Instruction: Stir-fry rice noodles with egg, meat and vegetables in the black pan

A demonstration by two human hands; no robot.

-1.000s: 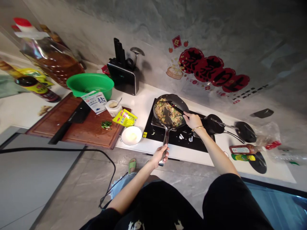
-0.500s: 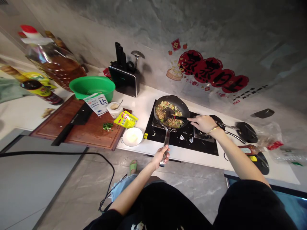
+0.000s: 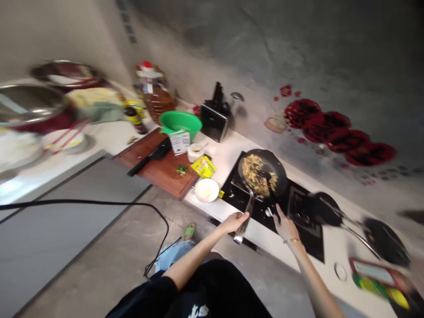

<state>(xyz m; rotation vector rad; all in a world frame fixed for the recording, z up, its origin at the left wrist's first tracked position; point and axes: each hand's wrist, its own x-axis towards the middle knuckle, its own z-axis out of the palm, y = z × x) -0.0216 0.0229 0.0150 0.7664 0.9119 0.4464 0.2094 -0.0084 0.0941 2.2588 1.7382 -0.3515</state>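
The wok (image 3: 281, 170) sits on the left burner of the black cooktop (image 3: 232, 196), with chopped, stir-fried food (image 3: 253, 172) in it. My left hand (image 3: 234, 222) is at the wok's metal handle, its thumb lying over it; the far fingers are hidden. In my right hand (image 3: 286, 227) is a black spatula (image 3: 270, 191), its head down in the food and my index finger stretched along the handle. Left of the cooktop stands a white bowl (image 3: 207, 191) with something pale in it, close to a yellow packet (image 3: 203, 167).
A cutting board (image 3: 159, 176) holds a cleaver (image 3: 150, 157), chopped greens (image 3: 181, 169) and a white jar (image 3: 195, 153). Behind are a green basin (image 3: 180, 121), a knife block (image 3: 213, 120) and an oil jug (image 3: 159, 104). Another pan (image 3: 323, 207) rests right. A black cable (image 3: 99, 202) crosses left.
The view has swung left, bringing metal basins and a bowl with red chopsticks into sight. My right hand has come nearer, and the spatula now points away from me instead of sideways.
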